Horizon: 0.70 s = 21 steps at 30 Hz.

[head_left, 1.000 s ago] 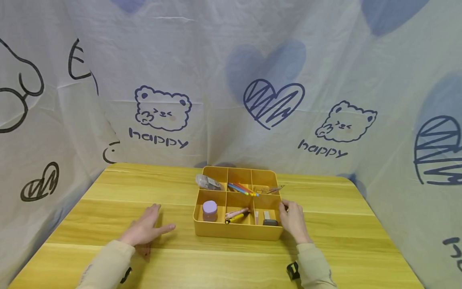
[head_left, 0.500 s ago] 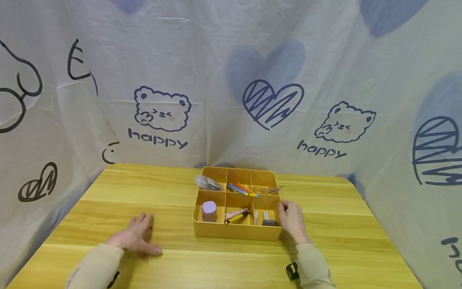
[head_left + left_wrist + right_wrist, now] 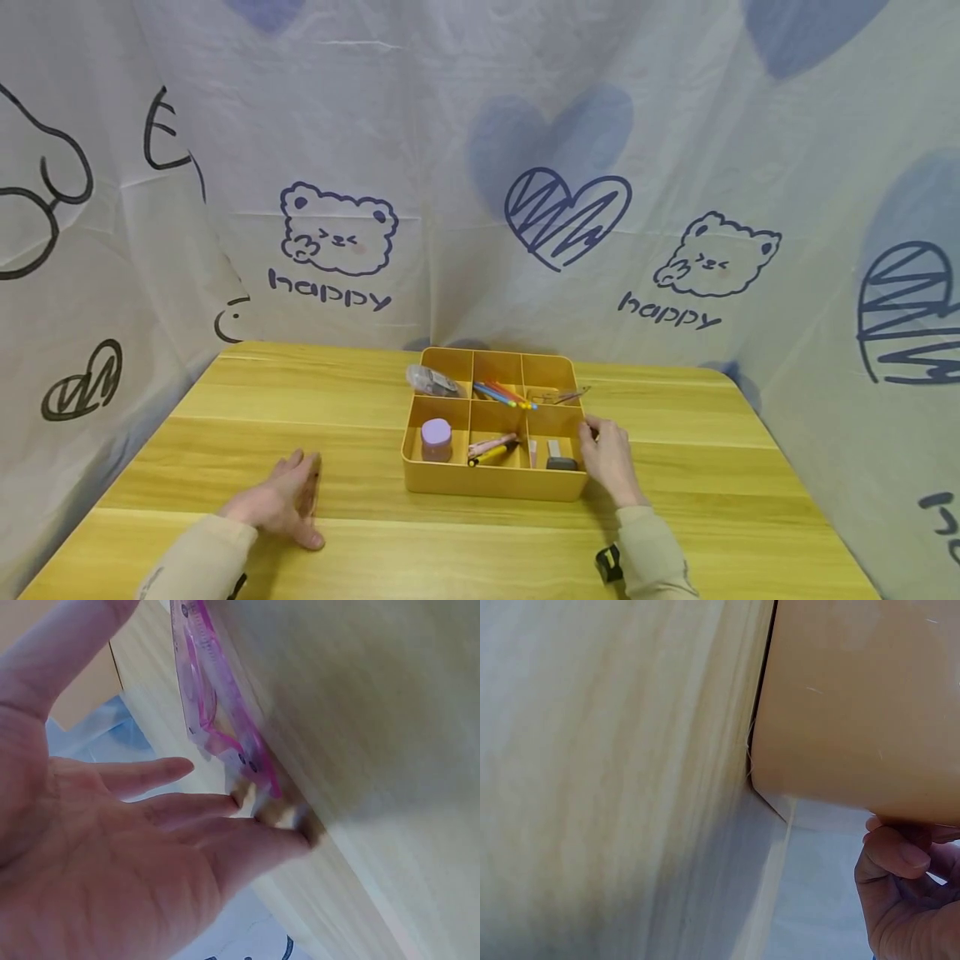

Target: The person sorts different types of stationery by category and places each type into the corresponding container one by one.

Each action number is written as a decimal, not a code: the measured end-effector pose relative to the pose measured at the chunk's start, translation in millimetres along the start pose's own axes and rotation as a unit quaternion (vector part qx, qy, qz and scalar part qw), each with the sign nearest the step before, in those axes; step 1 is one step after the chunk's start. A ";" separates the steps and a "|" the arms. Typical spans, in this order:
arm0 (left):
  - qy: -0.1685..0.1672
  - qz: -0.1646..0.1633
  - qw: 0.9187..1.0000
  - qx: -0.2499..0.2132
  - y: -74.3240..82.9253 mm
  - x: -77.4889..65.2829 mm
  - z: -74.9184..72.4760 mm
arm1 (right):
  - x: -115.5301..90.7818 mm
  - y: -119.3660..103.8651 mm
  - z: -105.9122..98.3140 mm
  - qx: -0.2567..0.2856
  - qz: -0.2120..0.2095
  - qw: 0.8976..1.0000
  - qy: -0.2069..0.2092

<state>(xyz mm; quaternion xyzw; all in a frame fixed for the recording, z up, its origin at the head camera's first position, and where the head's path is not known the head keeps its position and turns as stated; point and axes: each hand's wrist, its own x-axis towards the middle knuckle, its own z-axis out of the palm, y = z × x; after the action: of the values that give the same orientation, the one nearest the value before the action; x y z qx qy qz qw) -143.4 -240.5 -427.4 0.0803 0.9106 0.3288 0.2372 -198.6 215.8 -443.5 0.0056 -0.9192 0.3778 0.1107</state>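
Note:
In the head view my left hand (image 3: 273, 500) is low over the left part of the table, its fingers extended and thumb apart. A clear set square (image 3: 229, 694) with pink edges, a cutout and scale marks shows in the left wrist view, between thumb and fingers. One end of it is right at the fingertips. My right hand (image 3: 609, 457) pinches the right rim of a yellow divided organizer box (image 3: 487, 481). In the right wrist view, thumb and curled fingers meet at the rim beyond the box's smooth wall.
The box's compartments hold a purple-lidded jar (image 3: 436, 437), a yellow-and-black pen (image 3: 491, 454), an eraser (image 3: 553, 448), a dark grey item (image 3: 562, 463), colourful pens (image 3: 501, 393) and a clear plastic bag (image 3: 432, 380). A printed cloth (image 3: 465, 275) hangs behind the wooden table (image 3: 360, 550).
My left hand has moved left and toward me, away from the box, and now spans the set square. The right hand and the box stay where they were.

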 end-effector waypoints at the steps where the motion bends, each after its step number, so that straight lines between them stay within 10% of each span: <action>1: -0.001 -0.002 1.000 0.000 -0.2 -0.3 0.5 | 0.0 0.2 0.0 0.000 0.000 1.000 0.000; 12: -0.002 0.018 1.000 -0.011 -9.5 -3.4 1.7 | -0.6 0.2 -1.1 -0.001 0.002 1.000 -0.002; 21: 0.062 0.051 0.996 0.041 -9.8 -0.2 8.5 | -0.8 -0.4 -0.6 -0.004 0.003 1.000 -0.004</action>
<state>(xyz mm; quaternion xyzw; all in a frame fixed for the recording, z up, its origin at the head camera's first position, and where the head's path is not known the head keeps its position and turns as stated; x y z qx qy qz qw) -138.9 -243.3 -439.3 0.1159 0.9310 0.3070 0.1600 -197.6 215.9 -442.9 0.0038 -0.9212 0.3746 0.1054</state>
